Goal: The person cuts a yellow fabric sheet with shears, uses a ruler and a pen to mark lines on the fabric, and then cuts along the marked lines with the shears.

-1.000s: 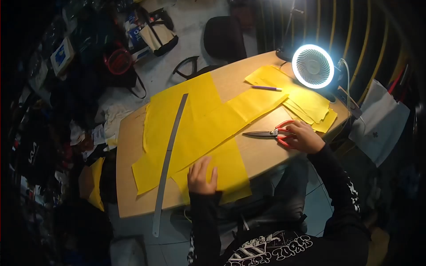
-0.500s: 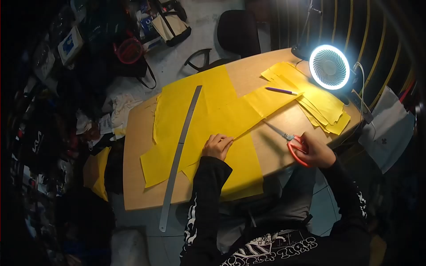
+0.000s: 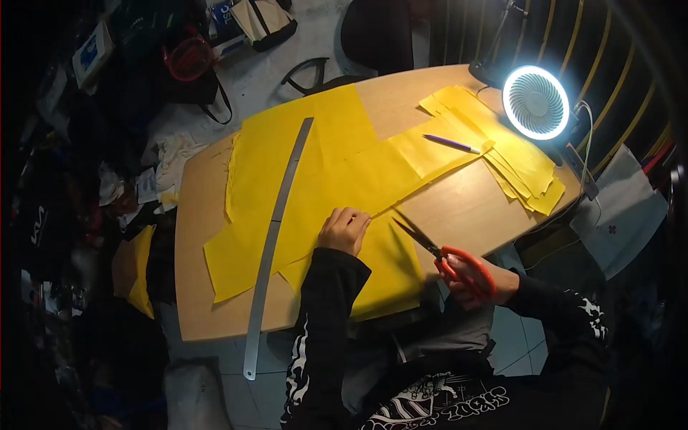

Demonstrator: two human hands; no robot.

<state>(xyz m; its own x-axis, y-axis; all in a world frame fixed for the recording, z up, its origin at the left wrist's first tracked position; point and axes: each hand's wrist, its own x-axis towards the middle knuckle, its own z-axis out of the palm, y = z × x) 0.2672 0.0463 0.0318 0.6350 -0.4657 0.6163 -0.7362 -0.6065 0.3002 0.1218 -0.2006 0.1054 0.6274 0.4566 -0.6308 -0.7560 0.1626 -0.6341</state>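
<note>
Yellow sheet material (image 3: pixel 287 168), fabric or paper, lies in overlapping pieces over much of the table. My left hand (image 3: pixel 344 231) rests on it with curled fingers, pinching the front edge of a long yellow strip. My right hand (image 3: pixel 479 284) grips scissors (image 3: pixel 439 253) by their orange-red handles near the table's front edge. Their blades are slightly parted and point up and left, over yellow material just right of my left hand. Left of that hand, a long metal ruler (image 3: pixel 275 229) lies across the sheet, its lower end jutting past the table edge.
A purple pen (image 3: pixel 450 144) lies on the strip's right end, beside a stack of yellow pieces (image 3: pixel 527 172). A lit ring-shaped fan lamp (image 3: pixel 535 102) stands at the back right of the wooden table (image 3: pixel 459 208). Beyond the table are a dark chair (image 3: pixel 378 36) and bags.
My right hand has brought the scissors left and nearer to me, and the blades now show a gap. My left hand stays at the strip's edge. The whole view has shifted slightly.
</note>
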